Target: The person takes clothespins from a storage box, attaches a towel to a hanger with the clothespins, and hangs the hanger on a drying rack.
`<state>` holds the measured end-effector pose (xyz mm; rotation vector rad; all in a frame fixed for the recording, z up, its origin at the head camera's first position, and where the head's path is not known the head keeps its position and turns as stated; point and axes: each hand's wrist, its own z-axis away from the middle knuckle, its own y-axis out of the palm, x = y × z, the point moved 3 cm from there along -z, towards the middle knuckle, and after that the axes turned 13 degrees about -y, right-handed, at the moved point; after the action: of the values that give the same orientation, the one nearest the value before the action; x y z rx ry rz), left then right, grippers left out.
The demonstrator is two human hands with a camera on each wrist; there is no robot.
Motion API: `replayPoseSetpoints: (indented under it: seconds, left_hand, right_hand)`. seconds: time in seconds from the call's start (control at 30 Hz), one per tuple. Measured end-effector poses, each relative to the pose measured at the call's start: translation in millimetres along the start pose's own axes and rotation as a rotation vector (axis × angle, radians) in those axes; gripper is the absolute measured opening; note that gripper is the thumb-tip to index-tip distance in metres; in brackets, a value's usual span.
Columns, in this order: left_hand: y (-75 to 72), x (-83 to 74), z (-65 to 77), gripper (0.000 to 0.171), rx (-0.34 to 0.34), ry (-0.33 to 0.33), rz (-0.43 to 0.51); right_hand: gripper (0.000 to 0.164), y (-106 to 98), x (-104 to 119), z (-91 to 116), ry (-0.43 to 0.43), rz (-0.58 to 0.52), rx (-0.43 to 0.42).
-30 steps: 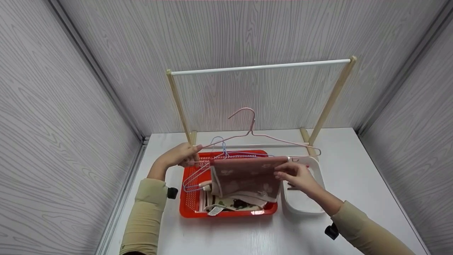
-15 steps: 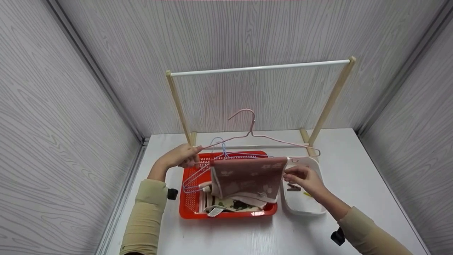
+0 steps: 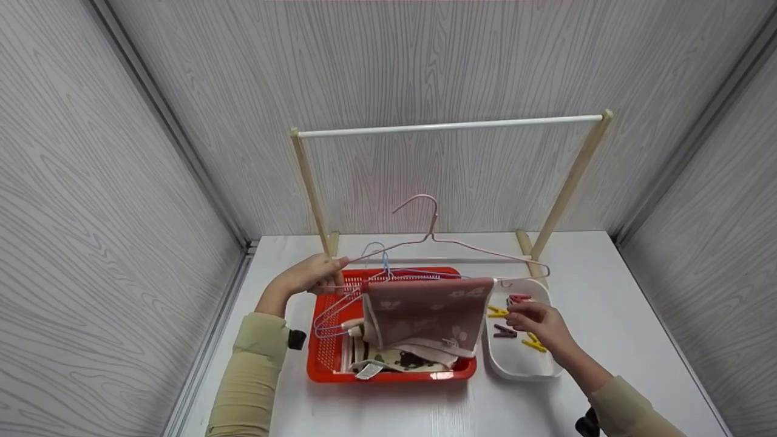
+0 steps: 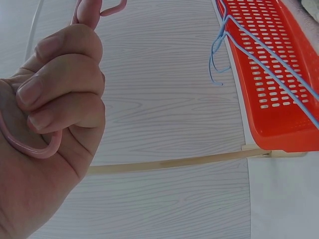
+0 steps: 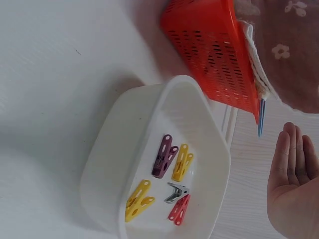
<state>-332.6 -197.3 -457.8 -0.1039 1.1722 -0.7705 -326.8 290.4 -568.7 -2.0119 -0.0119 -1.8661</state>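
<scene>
A pink wire hanger (image 3: pixel 446 243) with a pink flowered cloth (image 3: pixel 425 312) draped over its bar hangs above the red basket (image 3: pixel 325 349) on a white table (image 3: pixel 607 291) walled by grey wood-grain panels. The left hand (image 3: pixel 312 276) grips its left end, fingers curled round the wire. The right hand (image 3: pixel 537 318), fingers straight and together, hovers over the white tub (image 5: pixel 114 149) of clothespegs (image 5: pixel 164 155), holding nothing.

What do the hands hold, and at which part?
The left hand grips the pink hanger at its left end; the right hand holds nothing.

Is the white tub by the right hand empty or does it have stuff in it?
Not empty. The white tub holds several loose clothespins: purple, yellow, grey and red, lying flat on its floor.
</scene>
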Motion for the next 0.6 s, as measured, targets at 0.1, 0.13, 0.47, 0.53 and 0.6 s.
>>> replayPoseSetpoints:
  seconds: [0.1,0.13,0.47,0.53,0.6]
  left_hand:
    - [0.4,0.7,0.1,0.082,0.007,0.010,0.003]
    - [0.7,0.9,0.2,0.083,0.010,0.013,0.003]
    - [0.3,1.5,1.0,0.087,-0.008,-0.001,-0.015]
    - [-0.5,0.7,0.9,0.088,-0.012,-0.002,-0.019]
    - [-1.2,-0.2,0.9,0.089,-0.014,-0.001,-0.021]
  right_hand:
    - [0.042,-3.5,-8.0,1.1,0.020,0.000,-0.018]
    - [0.043,-4.3,-10.4,1.4,0.025,0.003,-0.020]
    - [0.043,-11.7,-27.3,0.5,0.064,0.013,-0.056]
    - [0.042,-13.5,-31.2,-0.8,0.079,0.010,-0.071]
    - [0.042,-15.3,-35.5,-2.0,0.088,0.011,-0.075]
